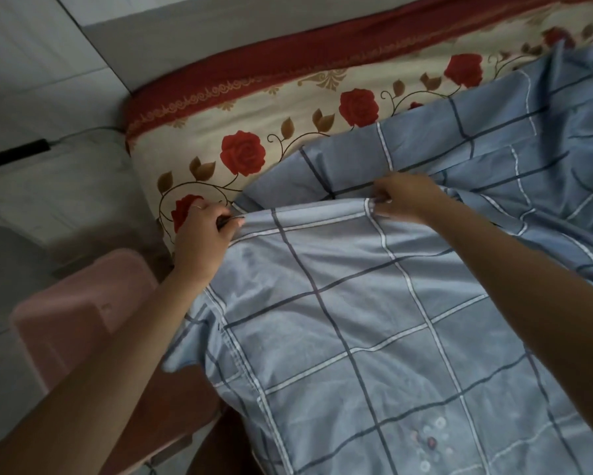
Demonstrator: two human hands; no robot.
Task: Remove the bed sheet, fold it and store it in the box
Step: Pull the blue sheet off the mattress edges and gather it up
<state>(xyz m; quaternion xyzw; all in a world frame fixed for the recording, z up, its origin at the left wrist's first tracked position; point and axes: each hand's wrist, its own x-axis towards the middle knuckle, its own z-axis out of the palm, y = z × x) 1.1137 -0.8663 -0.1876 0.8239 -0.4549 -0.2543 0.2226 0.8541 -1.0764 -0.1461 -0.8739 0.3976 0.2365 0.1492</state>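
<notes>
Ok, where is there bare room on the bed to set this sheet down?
A bare strip of rose-print mattress cover runs between its red edge and the blue checked sheet, widest beyond the left hand. Right of the right hand, bunched sheet crowds the bed.

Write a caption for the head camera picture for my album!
Both hands, left hand and right hand, pinch the folded edge of a blue checked bed sheet over a rose-patterned mattress.

A home bedroom: a bed (254, 108) with a rose-patterned cover stands against a plain wall (185, 25), with a pale tiled floor (31, 80) and a pink plastic box (79, 313) beside it.
</notes>
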